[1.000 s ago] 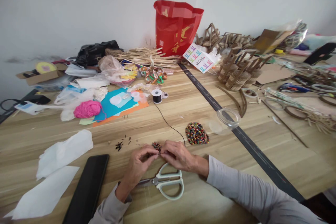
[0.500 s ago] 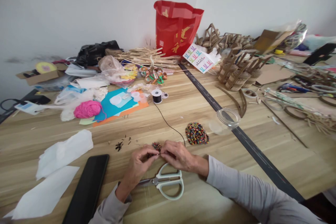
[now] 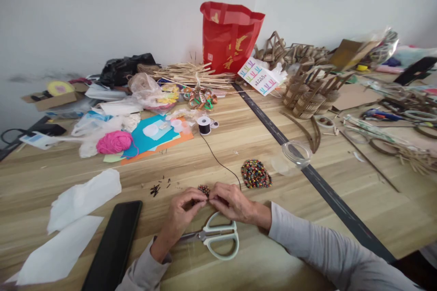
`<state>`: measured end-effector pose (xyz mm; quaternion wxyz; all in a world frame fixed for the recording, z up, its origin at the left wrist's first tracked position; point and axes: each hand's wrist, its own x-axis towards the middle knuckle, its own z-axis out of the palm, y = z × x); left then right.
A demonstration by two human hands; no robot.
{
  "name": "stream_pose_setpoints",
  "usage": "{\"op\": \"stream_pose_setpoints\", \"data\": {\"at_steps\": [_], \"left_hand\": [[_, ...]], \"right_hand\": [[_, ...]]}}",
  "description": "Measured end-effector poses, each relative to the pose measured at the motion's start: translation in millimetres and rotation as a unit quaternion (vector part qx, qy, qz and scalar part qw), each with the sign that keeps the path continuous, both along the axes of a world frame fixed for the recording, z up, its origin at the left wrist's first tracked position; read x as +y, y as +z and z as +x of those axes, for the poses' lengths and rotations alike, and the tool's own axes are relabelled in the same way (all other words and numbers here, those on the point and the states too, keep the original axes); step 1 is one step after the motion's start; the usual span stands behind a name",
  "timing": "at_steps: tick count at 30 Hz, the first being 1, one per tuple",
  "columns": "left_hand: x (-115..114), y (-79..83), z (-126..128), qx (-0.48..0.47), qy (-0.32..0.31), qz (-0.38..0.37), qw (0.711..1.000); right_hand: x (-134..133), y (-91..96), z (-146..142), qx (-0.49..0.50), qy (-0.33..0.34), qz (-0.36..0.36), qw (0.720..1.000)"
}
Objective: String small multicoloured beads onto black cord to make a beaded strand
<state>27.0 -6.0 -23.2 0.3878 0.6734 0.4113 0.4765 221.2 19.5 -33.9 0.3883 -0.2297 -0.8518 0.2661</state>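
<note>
Fingertips meet at the middle front of the table, where my left hand (image 3: 184,209) and my right hand (image 3: 232,201) both pinch. Black cord (image 3: 220,162) runs from a white spool (image 3: 204,126) down to behind my right hand; what sits between the fingertips is too small to make out clearly. Just behind them lies a small cluster of dark beads (image 3: 204,189), partly hidden by my fingers. White-handled scissors (image 3: 220,236) rest below my hands, blades under my left wrist. A pile of multicoloured beads (image 3: 256,173) lies right of my right hand.
A black phone (image 3: 112,245) and white paper sheets (image 3: 85,198) lie at left. Short black bits (image 3: 155,189) are scattered nearby. Farther back are pink yarn (image 3: 114,142), a red bag (image 3: 230,36), small woven baskets (image 3: 309,100) and a clear tape ring (image 3: 297,153).
Almost nothing differs. Both hands keep their pinch in the same place, with at most a tiny shift at the fingertips.
</note>
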Motion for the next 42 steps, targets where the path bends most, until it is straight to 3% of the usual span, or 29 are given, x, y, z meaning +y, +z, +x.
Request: {"op": "stream_pose_setpoints", "data": {"at_steps": [5, 13, 42], "left_hand": [[0.1, 0.7, 0.2, 0.004, -0.001, 0.002, 1.000], [-3.3, 2.1, -0.3, 0.010, 0.020, -0.055, 0.998], [-2.5, -3.2, -1.3, -0.003, 0.020, -0.059, 0.998]], "right_hand": [[0.1, -1.3, 0.4, -0.002, 0.004, -0.002, 1.000], [0.4, -1.0, 0.1, 0.004, 0.000, 0.006, 1.000], [0.0, 1.0, 0.7, -0.010, 0.006, 0.000, 1.000]]}}
